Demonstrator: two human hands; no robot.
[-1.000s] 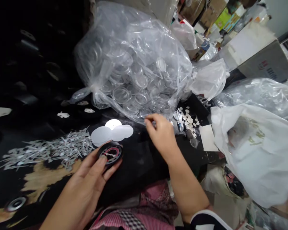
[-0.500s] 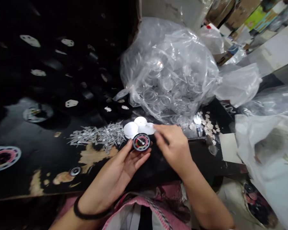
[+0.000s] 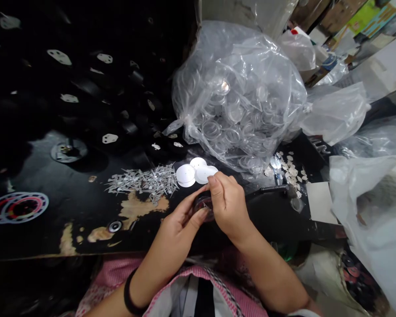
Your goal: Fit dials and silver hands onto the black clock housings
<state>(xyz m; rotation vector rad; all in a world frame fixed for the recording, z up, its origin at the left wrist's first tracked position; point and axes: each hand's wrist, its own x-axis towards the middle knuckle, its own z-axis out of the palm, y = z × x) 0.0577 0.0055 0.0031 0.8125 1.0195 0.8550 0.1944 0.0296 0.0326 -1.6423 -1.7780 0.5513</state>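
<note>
My left hand is closed around a small round dial gauge, thumb across its near side. The gauge is dark-rimmed and tilted, so most of its face is hidden. At its right edge my right hand is closed too, thumb up and fingers curled against the gauge. Just beyond the fingertips lie several white discs, partly overlapping. Left of them is a pile of thin grey pointers.
A large clear bag of transparent round covers stands behind. Dial rings and a round metal-fitted part lie left. Small pale pieces, a white card and a white plastic bag are on the right.
My right hand has come from beside the white discs onto the gauge. The gauge has tilted, and my left thumb has moved across it. The view has shifted slightly left.
</note>
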